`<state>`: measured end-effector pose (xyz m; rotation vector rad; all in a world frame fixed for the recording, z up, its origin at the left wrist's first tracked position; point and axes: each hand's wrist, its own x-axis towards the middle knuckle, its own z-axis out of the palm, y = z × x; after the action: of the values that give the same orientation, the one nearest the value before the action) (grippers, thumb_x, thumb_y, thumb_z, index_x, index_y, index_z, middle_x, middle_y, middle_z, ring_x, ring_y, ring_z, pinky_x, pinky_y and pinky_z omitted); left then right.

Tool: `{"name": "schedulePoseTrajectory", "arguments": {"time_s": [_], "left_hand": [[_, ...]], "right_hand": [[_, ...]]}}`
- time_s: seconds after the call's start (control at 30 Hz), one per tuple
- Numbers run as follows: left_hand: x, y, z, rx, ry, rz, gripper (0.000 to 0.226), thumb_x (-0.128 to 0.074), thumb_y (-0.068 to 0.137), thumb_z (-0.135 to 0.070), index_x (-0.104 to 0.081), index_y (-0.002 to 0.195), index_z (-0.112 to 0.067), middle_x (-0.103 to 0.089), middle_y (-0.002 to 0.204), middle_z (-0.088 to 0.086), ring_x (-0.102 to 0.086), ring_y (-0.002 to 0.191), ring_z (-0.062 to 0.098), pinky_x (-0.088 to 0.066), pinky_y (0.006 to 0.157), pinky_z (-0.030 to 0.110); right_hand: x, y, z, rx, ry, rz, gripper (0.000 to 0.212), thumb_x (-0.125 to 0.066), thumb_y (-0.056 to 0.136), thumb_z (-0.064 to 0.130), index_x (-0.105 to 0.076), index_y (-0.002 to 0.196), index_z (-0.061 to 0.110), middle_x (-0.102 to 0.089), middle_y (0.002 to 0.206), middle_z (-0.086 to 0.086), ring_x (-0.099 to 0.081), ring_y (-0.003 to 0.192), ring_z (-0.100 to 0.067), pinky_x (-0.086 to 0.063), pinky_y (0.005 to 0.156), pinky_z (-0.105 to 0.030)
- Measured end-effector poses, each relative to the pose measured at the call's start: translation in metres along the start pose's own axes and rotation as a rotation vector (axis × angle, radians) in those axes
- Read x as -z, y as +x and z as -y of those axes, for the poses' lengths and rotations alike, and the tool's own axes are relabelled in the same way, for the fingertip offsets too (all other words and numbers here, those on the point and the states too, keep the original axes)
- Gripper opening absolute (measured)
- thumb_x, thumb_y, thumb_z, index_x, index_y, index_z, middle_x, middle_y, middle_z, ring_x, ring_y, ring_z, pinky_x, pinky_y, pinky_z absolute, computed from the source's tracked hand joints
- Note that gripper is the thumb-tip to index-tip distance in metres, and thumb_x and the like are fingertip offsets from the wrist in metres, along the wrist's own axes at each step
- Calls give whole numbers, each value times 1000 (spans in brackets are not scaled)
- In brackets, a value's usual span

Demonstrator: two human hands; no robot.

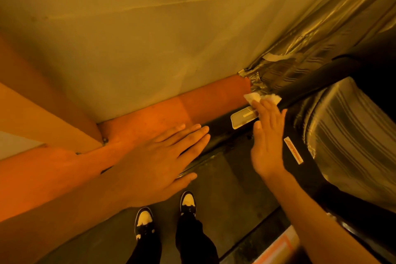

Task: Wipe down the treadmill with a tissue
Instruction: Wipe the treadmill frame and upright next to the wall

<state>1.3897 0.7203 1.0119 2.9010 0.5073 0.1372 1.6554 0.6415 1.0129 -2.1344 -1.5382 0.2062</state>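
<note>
A black treadmill frame runs from the lower middle to the upper right, partly wrapped in shiny plastic film. A crumpled white tissue lies on the dark rail near the frame's far end. My right hand presses flat on the tissue with straight fingers, the fingertips over its near edge. A small pale label plate sits on the rail just left of that hand. My left hand hovers or rests flat, fingers straight, over the frame's left edge and holds nothing.
A pale wall with an orange skirting band stands close behind the treadmill. My two black-and-white shoes stand on the grey floor below. A film-wrapped striped part fills the right side.
</note>
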Motion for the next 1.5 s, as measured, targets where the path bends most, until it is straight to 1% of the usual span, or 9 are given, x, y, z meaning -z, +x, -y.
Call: {"name": "schedulePoseTrajectory", "arguments": {"time_s": [0.2, 0.37, 0.47, 0.53, 0.7, 0.93, 1.13, 1.33, 1.5], "left_hand": [[1, -1, 1, -3, -1, 27, 72, -33, 108, -52, -15, 166, -13, -12, 173, 6, -11, 160, 19, -13, 127, 39], [3, -1, 0, -7, 28, 7, 68, -34, 109, -46, -18, 165, -11, -15, 173, 7, -14, 159, 19, -14, 128, 38], [2, -1, 0, -8, 20, 2, 68, -35, 109, -45, -18, 165, -11, -15, 173, 6, -13, 160, 17, -14, 128, 37], [0, -1, 0, -5, 30, -2, 69, -36, 108, -45, -18, 165, -10, -16, 173, 7, -15, 159, 18, -13, 128, 37], [-2, 0, 1, -2, 53, -19, 70, -34, 108, -49, -17, 165, -12, -17, 171, 7, -19, 157, 19, -3, 129, 31], [1, 1, 0, -5, 55, 13, 70, -33, 109, -48, -16, 165, -11, -15, 173, 7, -14, 159, 18, -8, 129, 34], [1, -1, 0, 7, 5, -3, 69, -31, 110, -50, -17, 165, -11, -16, 172, 6, -17, 158, 18, -9, 128, 31], [1, -1, -1, 12, -8, 9, 69, -23, 111, -54, -13, 166, -14, -11, 174, 4, -9, 160, 16, -9, 128, 35], [-1, -2, -2, 38, 22, 16, 73, -27, 109, -57, -17, 165, -12, -14, 173, 7, -13, 159, 19, -6, 127, 33]], "right_hand": [[-21, -40, 22, 296, -88, 91, 65, -13, 110, 49, -37, 158, 12, -33, 167, -7, -20, 159, -22, -7, 129, -50], [9, 8, -44, 13, -113, -56, 67, -11, 109, 52, -32, 161, 15, -26, 170, -5, -11, 160, -16, 3, 130, -44], [-12, -6, -25, -22, 10, -149, 55, -22, 110, 33, -35, 159, 11, -25, 170, -8, -11, 160, -20, 2, 130, -46], [-38, -38, 12, 72, 103, -147, 55, -24, 109, 28, -35, 157, 4, -25, 169, -13, -14, 160, -28, -5, 130, -53], [-51, -64, 33, 318, 33, -12, 60, -12, 111, 43, -23, 160, 11, -18, 171, -5, -14, 160, -25, -4, 130, -44], [-20, -11, -17, -45, 42, -170, 67, -6, 110, 49, -27, 162, 13, -19, 172, -6, -8, 161, -20, 2, 130, -47], [-13, -30, 24, 331, -46, 128, 58, -13, 111, 39, -35, 159, 13, -33, 165, -4, -23, 158, -17, -8, 130, -40], [15, 14, -3, 101, -79, 110, 59, -16, 110, 39, -49, 152, 16, -48, 158, -6, -30, 154, -19, -2, 130, -40], [2, -18, 39, 369, -32, 324, 53, -23, 111, 36, -43, 156, 16, -43, 161, -1, -28, 155, -14, -6, 130, -38]]}}
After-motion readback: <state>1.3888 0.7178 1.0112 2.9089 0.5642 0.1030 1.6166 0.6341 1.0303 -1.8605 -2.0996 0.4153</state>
